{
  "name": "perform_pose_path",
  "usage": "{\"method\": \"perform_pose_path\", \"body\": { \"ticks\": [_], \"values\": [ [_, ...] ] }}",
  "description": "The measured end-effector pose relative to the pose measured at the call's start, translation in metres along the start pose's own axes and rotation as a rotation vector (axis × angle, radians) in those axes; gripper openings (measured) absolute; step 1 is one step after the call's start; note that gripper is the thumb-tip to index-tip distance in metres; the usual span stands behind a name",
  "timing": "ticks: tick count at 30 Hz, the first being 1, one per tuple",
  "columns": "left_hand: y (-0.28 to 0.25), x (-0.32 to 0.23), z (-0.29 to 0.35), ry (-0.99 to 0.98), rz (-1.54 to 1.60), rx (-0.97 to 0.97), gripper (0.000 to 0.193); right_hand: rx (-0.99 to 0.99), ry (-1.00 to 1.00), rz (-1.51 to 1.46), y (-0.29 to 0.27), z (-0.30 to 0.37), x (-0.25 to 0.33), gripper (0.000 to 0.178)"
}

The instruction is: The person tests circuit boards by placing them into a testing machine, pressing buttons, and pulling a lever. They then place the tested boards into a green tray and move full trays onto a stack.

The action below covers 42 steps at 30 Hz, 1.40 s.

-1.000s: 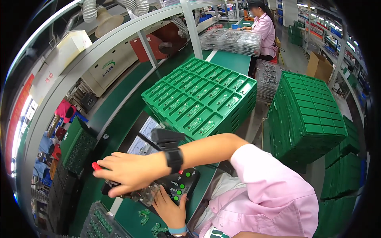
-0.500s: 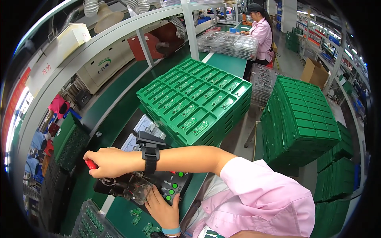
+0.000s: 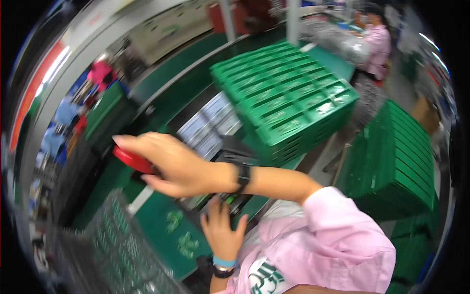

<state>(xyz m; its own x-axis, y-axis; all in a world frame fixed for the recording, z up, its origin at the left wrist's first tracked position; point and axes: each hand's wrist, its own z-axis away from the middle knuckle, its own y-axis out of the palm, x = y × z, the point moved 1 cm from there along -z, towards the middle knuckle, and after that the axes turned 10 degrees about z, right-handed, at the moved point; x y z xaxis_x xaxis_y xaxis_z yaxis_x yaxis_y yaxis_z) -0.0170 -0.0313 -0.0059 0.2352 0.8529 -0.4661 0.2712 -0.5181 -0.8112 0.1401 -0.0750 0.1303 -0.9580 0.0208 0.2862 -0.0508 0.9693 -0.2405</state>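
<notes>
My right hand [image 3: 176, 164], with a black band at its wrist, is closed round a red lever handle [image 3: 131, 159]. The handle's far end sticks out between the thumb and forefinger. Beneath that wrist, most of the black device with green buttons is hidden. Lower down, my left hand [image 3: 223, 232] has its fingers spread at the near edge of the device and holds nothing; a blue band circles its wrist. Small green circuit boards [image 3: 187, 244] lie loose on the green bench [image 3: 152, 223], left of my left hand. Motion blurs the whole picture.
A stack of green compartment trays [image 3: 303, 132] with boards on top stands beyond my right forearm. More green trays [image 3: 387, 166] are piled at right. A clear plastic tray of boards [image 3: 115, 225] sits lower left. A co-worker in pink [image 3: 377, 49] is at the far right.
The view has shifted, so the trays appear farther right. My right hand and the red handle look larger and nearer, with more handle showing. My left hand's fingers have spread apart.
</notes>
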Motion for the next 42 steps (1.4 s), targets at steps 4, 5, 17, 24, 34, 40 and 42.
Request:
{"method": "perform_pose_path", "body": {
  "ticks": [4,5,17,24,34,40,42],
  "values": [
    [-0.016,0.033,0.021,0.02,0.202,-0.228,0.038,0.333,0.33,-0.108,-0.049,0.112,0.058,0.06],
    [-0.018,0.038,0.02,0.036,0.262,-0.325,0.032,0.353,0.534,-0.161,-0.061,0.142,0.057,0.06],
    [-0.021,0.078,-0.001,0.051,0.121,-0.396,0.061,0.576,0.208,0.459,-0.074,0.202,0.047,0.054],
    [-0.031,0.078,-0.004,0.077,0.096,-0.372,0.059,0.624,0.229,0.559,-0.062,0.219,0.05,0.053],
    [-0.043,0.072,-0.014,0.048,-0.146,-0.279,0.06,0.571,0.236,0.461,-0.063,0.204,0.042,0.042],
    [-0.078,0.073,0.006,-0.093,0.04,-0.545,0.054,0.702,0.024,0.055,-0.048,0.096,0.03,0.036],
    [-0.082,0.078,0.011,-0.141,-0.04,-0.555,0.05,0.388,-0.194,-0.193,-0.035,0.048,0.028,0.038]
  ]
}}
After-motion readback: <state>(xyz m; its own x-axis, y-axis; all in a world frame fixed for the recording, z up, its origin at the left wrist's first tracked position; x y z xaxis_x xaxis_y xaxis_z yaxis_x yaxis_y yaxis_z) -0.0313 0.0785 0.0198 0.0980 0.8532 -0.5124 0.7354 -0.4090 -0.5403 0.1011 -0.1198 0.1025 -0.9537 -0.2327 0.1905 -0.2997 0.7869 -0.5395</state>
